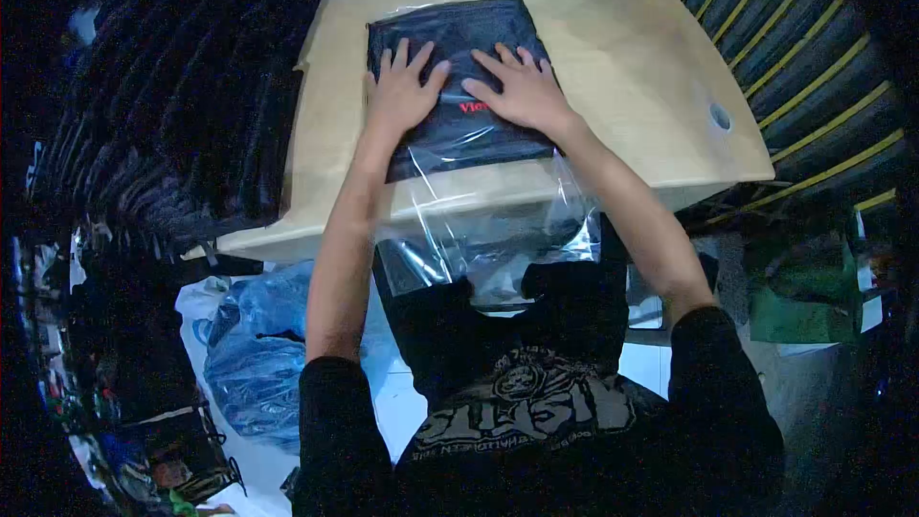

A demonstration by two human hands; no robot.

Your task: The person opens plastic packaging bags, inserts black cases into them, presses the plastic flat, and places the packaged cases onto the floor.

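A folded black garment (466,144) with red lettering lies on the table inside a clear plastic bag (498,215). The loose end of the bag hangs over the table's near edge toward my body. My left hand (402,91) rests flat on the left part of the package, fingers spread. On its right part lies my right hand (522,86), also with fingers apart, pressing on the plastic. Part of the red lettering is hidden by my right hand. Neither hand grips anything.
The pale wooden table (632,67) has a round hole near its right end. Stacked dark garments (182,96) stand at the left. Dark stacks with yellow stripes (814,86) are at the right. A blue plastic bag (258,354) lies on the floor, and a green bag (804,292) stands at right.
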